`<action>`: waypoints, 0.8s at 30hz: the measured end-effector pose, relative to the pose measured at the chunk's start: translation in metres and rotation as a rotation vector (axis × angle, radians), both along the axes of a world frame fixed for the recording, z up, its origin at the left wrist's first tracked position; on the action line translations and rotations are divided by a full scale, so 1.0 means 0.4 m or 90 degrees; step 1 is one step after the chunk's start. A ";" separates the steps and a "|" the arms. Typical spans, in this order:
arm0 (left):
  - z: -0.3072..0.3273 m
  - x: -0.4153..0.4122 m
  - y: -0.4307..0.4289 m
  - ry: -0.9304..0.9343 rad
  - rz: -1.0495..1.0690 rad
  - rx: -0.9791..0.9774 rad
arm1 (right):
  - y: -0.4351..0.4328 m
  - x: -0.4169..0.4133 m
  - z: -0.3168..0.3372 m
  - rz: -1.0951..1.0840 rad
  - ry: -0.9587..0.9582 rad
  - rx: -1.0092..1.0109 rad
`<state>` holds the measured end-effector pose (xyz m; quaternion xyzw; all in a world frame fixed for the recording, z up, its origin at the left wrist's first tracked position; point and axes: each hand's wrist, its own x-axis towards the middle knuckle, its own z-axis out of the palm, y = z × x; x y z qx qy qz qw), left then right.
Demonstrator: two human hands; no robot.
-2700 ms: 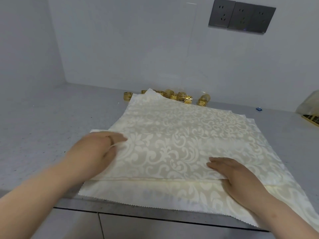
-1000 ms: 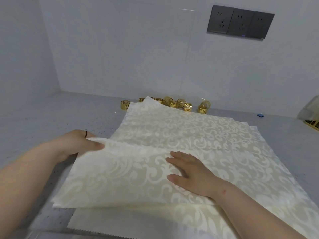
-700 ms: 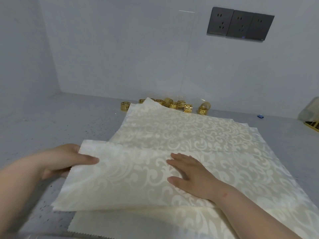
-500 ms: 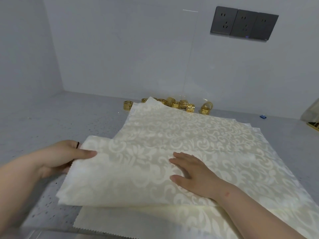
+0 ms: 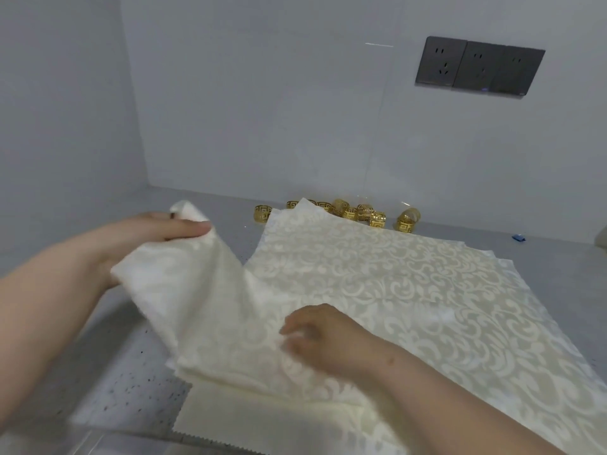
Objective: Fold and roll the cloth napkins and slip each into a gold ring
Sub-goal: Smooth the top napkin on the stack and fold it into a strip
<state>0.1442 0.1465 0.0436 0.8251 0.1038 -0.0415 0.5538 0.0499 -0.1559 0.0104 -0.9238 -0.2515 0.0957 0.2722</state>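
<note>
A stack of cream damask napkins (image 5: 410,284) lies spread on the grey counter (image 5: 108,385). The top napkin (image 5: 210,310) is folded and its left end is lifted off the stack. My left hand (image 5: 154,234) grips that raised end, thumb on top and the cloth bunched in the fingers. My right hand (image 5: 325,336) lies on the folded napkin near the front with its fingers curled into the cloth. Several gold rings (image 5: 358,213) sit in a loose row behind the stack near the back wall.
A corner of white walls closes the counter at the back and left. Dark wall sockets (image 5: 478,67) are high on the right. A small blue item (image 5: 518,238) lies at the far right. The counter's front edge runs just under the napkins.
My left hand has lifted the napkin's left end up and back, so the cloth now drapes in a slope. My right hand has curled its fingers into the cloth where it lay flat.
</note>
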 end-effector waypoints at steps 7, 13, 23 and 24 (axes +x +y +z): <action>0.138 -0.210 -0.455 -0.114 -0.166 -0.046 | -0.071 0.015 0.156 -0.122 0.326 0.656; 0.075 -0.210 -0.613 -0.098 -0.263 0.088 | -0.192 0.010 0.120 -0.249 0.430 0.682; -0.043 -0.200 -0.586 -0.278 -0.339 0.281 | -0.357 0.023 0.051 -0.414 0.253 0.347; -0.063 -0.197 -0.575 -0.271 -0.341 0.316 | -0.363 0.019 0.047 -0.411 0.260 0.328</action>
